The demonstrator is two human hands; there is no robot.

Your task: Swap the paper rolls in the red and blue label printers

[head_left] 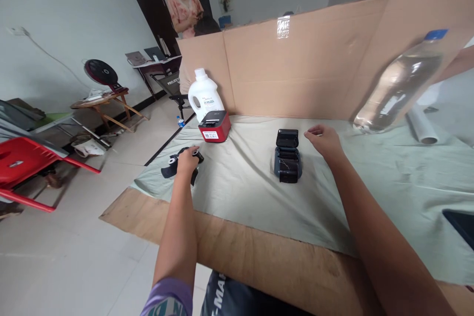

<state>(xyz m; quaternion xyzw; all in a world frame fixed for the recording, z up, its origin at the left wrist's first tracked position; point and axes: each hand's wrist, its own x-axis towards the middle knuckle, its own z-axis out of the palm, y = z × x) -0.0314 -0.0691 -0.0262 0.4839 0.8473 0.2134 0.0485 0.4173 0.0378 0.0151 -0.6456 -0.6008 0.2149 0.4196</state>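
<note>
Purple sleeve (pixel 168 295), blk printer (pixel 288 168) lengthwise twd cardboard (pixel 296 74), lid (pixel 288 137) farthest, L grip (pixel 187 160) unclear, R grip (pixel 326 140) spread

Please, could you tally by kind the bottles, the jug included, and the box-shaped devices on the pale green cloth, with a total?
Bottles: 2 (white jug, clear bottle with a blue cap)
Box-shaped devices: 2 (red-and-black device, dark device with its lid raised)
Total: 4
</note>
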